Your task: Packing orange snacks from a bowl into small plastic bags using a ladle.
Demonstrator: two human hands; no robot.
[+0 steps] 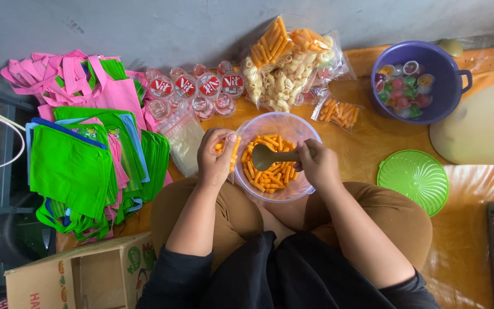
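Centre of frame: clear plastic bowl (277, 155) rests in the seated person's lap area, partly filled with orange stick snacks (265, 171). Right hand (317, 165) is closed around the handle of a tan spoon (270, 157); the spoon's scoop lies over the snacks inside the bowl. Left hand (215, 157) sits at the bowl's left rim, fingers closed on a small clear bag (232, 153) already holding a few orange sticks. Just left of that hand: a stack of empty clear bags (185, 137) on the floor. Directly above the bowl, upper centre: filled snack packets (284, 68), orange sticks and pale pasta-shaped pieces, piled together; one small packet of orange sticks (338, 111) lies apart to their right. Left of the pile: a cluster of sealed water cups (195, 91) with red-and-white lids. Upper right: purple basin (444, 68) holding small coloured jelly cups (404, 88). Below it, right of centre: round green lid (413, 182) lying flat on the orange floor sheet (458, 252). Right edge: large cream container (481, 123), partly cut off. Left half: heap of green and pink cloth bags (87, 143). Lower left: open cardboard box (81, 277).
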